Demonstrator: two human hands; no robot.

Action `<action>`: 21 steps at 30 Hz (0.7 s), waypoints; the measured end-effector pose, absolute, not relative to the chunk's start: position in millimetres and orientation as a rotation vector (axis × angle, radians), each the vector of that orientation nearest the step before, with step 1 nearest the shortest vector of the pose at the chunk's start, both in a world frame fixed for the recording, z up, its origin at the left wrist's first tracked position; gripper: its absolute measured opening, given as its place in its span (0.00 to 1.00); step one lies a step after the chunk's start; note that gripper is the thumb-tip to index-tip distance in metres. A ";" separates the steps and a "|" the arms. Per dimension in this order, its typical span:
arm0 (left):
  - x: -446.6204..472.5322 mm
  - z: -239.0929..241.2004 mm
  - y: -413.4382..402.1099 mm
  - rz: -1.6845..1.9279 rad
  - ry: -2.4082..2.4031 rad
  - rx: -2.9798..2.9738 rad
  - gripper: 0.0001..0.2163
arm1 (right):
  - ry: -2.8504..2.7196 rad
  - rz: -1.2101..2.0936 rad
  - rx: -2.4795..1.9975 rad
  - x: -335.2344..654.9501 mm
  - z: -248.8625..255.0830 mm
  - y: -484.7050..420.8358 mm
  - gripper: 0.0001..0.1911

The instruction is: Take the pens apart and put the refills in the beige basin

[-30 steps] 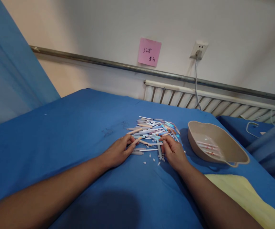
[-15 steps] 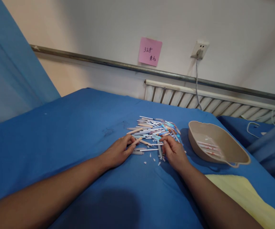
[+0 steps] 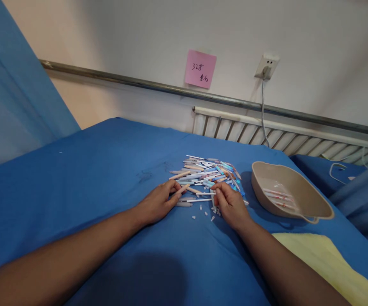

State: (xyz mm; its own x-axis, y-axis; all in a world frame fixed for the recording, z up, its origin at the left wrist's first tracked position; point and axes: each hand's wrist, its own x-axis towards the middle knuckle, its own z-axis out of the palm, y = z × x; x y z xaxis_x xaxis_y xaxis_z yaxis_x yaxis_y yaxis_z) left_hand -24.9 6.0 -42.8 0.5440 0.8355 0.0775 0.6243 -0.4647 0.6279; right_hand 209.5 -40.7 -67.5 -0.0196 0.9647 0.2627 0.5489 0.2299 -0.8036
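My left hand (image 3: pixel 160 200) is closed around a peach-coloured pen barrel (image 3: pixel 183 188), whose end sticks out past the fingertips. In my right hand (image 3: pixel 231 203), thumb and fingers pinch the right end of a thin white stick that looks like a pen refill (image 3: pixel 205 194). The barrel and the refill are apart. Just beyond both hands lies a loose pile of pen parts (image 3: pixel 203 170), with barrels in grey, peach and blue among white sticks. Another white stick (image 3: pixel 199 200) lies below the held one. Several small white tips (image 3: pixel 206 213) are scattered on the blue cloth.
A beige basin (image 3: pixel 311 199) at the right contains a clear packet with red-marked pens (image 3: pixel 279 197). Yellow cloth (image 3: pixel 324 255) lies in front of it. Behind the blue-covered surface (image 3: pixel 91 178) are a radiator (image 3: pixel 235 127), a metal rail (image 3: pixel 139 83) and a plugged-in cord (image 3: pixel 263 106).
My right hand has shifted slightly left, bringing the pinched white refill a little left with it. My left hand and its pen barrel stay in place.
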 end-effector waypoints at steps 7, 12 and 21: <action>-25.0 -42.5 6.0 0.526 1.167 2.213 0.15 | -1.660 0.668 -1.423 207.4 -69.6 -41.1 0.12; -25.2 -42.8 6.1 0.528 1.171 2.218 0.15 | -1.660 0.681 -1.395 207.5 -69.4 -40.9 0.13; -26.4 -42.9 6.6 0.522 1.156 2.238 0.14 | -1.650 0.683 -1.374 207.8 -69.9 -40.0 0.12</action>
State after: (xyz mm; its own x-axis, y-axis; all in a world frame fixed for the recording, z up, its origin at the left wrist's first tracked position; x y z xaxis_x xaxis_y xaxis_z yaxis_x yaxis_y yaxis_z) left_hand -26.4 6.6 -42.9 0.5519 0.8298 0.0834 0.6110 -0.4704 0.6367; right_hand 207.8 -40.0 -69.9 -0.0244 0.9634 0.2670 0.4932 0.2439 -0.8350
